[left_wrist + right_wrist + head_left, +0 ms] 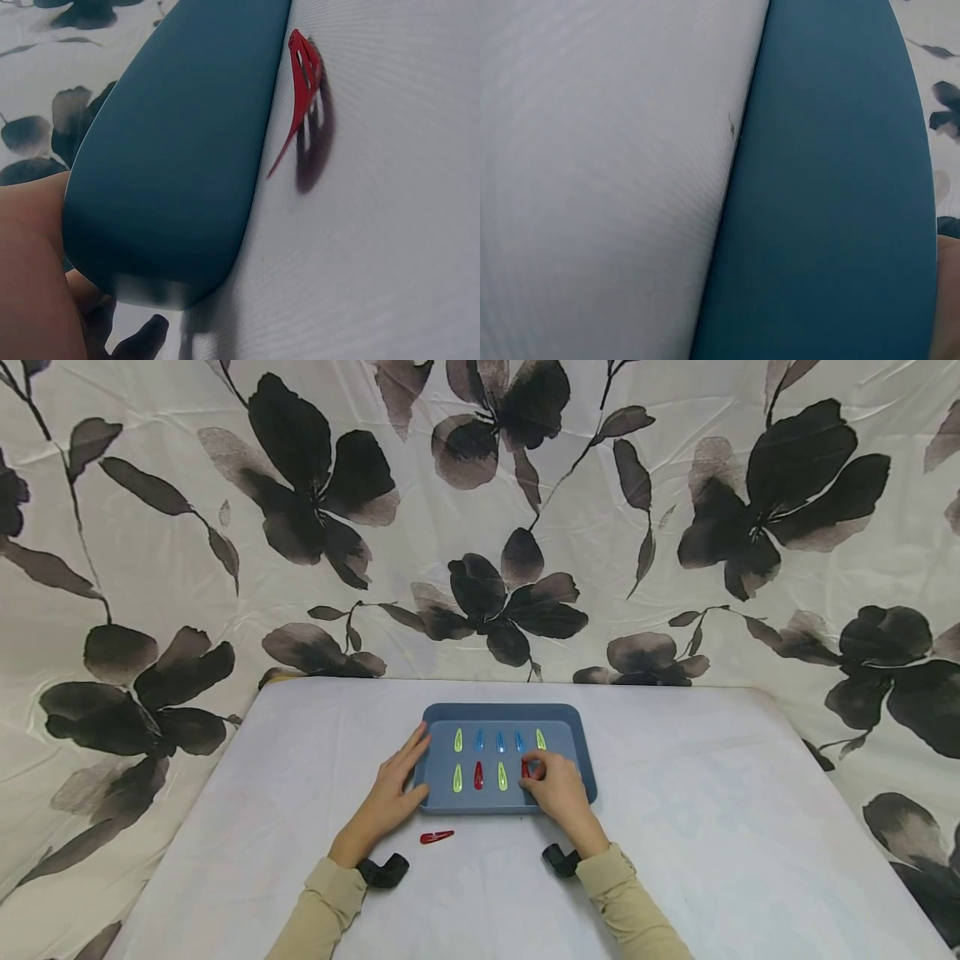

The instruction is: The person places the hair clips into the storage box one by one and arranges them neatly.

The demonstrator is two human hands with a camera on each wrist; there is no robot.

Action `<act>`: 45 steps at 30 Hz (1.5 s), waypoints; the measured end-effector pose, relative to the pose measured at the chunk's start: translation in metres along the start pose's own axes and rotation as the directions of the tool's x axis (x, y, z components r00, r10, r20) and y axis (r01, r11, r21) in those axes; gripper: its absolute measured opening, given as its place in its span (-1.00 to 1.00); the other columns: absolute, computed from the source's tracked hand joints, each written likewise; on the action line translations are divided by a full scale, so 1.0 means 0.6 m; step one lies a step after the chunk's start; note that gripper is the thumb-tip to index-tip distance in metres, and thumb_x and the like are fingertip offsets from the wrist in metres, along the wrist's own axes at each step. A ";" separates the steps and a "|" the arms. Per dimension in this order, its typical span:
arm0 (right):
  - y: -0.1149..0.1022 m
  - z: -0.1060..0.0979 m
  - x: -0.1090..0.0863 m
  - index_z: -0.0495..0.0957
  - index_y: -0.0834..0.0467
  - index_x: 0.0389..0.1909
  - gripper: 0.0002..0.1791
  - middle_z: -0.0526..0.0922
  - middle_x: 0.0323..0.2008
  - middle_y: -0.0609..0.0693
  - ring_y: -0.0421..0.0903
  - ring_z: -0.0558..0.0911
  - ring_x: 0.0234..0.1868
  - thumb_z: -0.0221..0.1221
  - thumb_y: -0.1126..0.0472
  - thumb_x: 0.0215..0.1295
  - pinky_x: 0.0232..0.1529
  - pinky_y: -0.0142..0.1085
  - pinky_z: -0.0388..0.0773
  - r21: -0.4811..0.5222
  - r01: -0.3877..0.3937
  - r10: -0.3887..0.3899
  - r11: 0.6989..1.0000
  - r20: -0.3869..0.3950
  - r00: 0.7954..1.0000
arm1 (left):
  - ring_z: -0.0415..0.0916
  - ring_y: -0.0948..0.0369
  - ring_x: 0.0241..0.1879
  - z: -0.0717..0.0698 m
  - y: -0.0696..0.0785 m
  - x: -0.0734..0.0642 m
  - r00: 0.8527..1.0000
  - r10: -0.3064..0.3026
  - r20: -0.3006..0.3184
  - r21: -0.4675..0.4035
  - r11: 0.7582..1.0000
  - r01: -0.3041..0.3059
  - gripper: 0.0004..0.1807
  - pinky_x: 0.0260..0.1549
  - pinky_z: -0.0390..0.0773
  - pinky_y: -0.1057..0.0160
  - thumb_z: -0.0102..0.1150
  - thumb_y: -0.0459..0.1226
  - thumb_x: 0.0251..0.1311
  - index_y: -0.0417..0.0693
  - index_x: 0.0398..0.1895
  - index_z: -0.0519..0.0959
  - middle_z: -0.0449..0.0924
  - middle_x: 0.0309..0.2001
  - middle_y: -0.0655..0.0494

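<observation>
A blue-grey tray (495,808) holds two rows of snap hair clips. The far row has green clips (458,741) at both ends and several blue clips (500,742) between them. In the near row, green clips (502,776) alternate with a red clip (478,775). My right hand (558,787) reaches over the near rim and pinches another red hair clip (525,769) at that row's right end; fingertips partly hide it. My left hand (390,792) rests against the tray's left side, fingers extended. A loose red clip (301,82) lies on the table before the tray.
A white cloth covers the table (712,827) around the tray. Behind it hangs a white curtain (600,527) with dark flowers. Black wrist devices (384,871) sit under both wrists, just above the cloth.
</observation>
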State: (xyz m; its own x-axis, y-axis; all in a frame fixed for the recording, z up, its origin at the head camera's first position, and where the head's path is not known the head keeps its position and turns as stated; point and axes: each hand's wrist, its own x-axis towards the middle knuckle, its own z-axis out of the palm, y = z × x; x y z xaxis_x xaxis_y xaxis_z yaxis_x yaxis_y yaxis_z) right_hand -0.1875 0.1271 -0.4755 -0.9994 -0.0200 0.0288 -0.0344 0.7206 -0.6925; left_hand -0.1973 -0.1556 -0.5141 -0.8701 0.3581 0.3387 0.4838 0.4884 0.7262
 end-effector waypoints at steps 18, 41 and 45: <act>-0.009 -0.002 -0.011 0.71 0.23 -0.16 -0.78 0.61 -0.52 -0.07 -0.25 0.37 -0.76 0.35 0.33 0.15 -0.74 -0.37 0.26 0.141 0.092 -0.069 0.986 -0.160 0.985 | -0.06 -0.08 0.52 -0.001 0.000 0.000 1.000 0.001 0.003 -0.008 1.000 -0.001 -0.17 0.27 -0.07 -0.39 0.10 -0.44 0.08 -0.30 0.51 0.14 -0.08 0.58 -0.05; -0.111 0.003 -0.048 0.74 0.18 -0.29 -0.89 0.64 -0.48 -0.10 -0.16 0.50 -0.61 0.32 0.37 0.15 -0.60 -0.40 0.38 0.175 0.329 -0.321 0.928 -0.074 0.944 | -0.06 -0.08 0.52 -0.001 -0.001 0.001 1.000 -0.006 0.008 -0.014 1.000 0.006 -0.18 0.27 -0.07 -0.38 0.10 -0.44 0.07 -0.29 0.50 0.17 -0.08 0.58 -0.03; -0.127 0.014 -0.056 0.73 0.19 -0.29 -0.90 0.67 -0.44 -0.07 -0.18 0.49 -0.59 0.33 0.35 0.17 -0.57 -0.41 0.40 0.174 0.377 -0.375 0.910 -0.044 0.926 | -0.05 -0.09 0.51 -0.001 -0.003 0.001 1.000 -0.004 0.002 -0.007 1.000 0.004 -0.18 0.25 -0.06 -0.39 0.11 -0.44 0.07 -0.29 0.49 0.18 -0.07 0.58 -0.03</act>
State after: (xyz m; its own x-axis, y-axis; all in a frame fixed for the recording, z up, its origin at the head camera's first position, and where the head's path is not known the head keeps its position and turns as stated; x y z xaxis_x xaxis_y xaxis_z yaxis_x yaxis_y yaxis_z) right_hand -0.1513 0.0672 -0.4301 -0.9122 -0.2585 0.3178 -0.4089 0.5273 -0.7448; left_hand -0.1987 -0.1565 -0.5146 -0.8720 0.3575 0.3343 0.4792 0.4841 0.7321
